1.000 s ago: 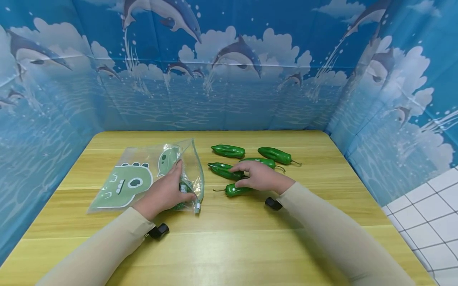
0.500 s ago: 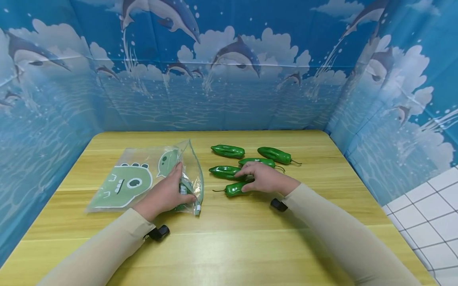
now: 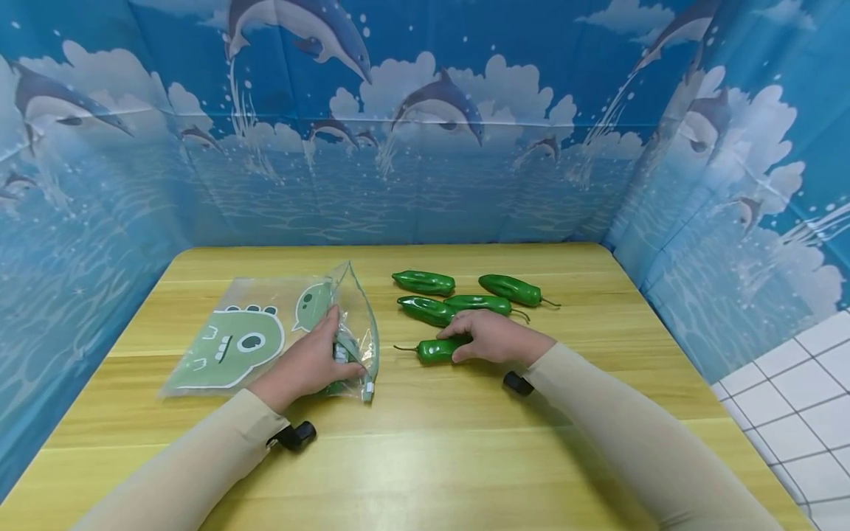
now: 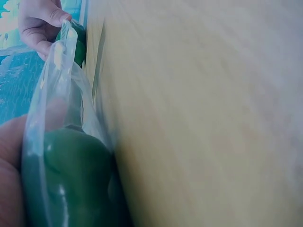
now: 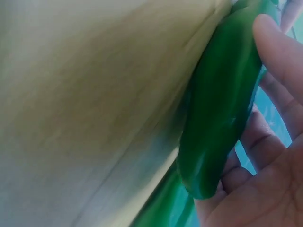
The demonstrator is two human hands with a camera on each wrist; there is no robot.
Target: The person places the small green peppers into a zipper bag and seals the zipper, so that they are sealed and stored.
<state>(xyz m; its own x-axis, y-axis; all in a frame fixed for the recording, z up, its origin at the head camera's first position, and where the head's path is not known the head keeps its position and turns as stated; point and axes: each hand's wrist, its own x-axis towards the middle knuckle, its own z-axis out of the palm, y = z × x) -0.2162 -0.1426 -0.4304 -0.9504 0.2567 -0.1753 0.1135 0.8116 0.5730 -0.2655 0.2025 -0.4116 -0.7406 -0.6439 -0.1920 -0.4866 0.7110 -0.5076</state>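
Observation:
A clear slider zip bag (image 3: 232, 354) with a green cartoon dinosaur print lies on the left, its mouth facing right. My left hand (image 3: 299, 369) grips it near the mouth, thumb at the lower edge. Inside the bag, a green pepper (image 4: 78, 175) shows in the left wrist view. To the right, my right hand (image 3: 494, 336) holds another green pepper (image 3: 434, 351) between thumb and fingers; its stem points left and its far end is hidden by the hand. Just behind it, a second loose pepper (image 3: 422, 310) lies close to the fingertips.
More green peppers lie behind: one beside the second pepper (image 3: 479, 302), one at the back right (image 3: 510, 288) and one at the back left (image 3: 423, 282). The wooden table (image 3: 425, 457) is enclosed by a dolphin-print curtain (image 3: 425, 177). White tiles (image 3: 803, 413) show at right.
The right hand's fingers have come off the middle pepper and closed on the nearest one. That middle pepper has shifted back and turned slightly. The left hand stays on the bag.

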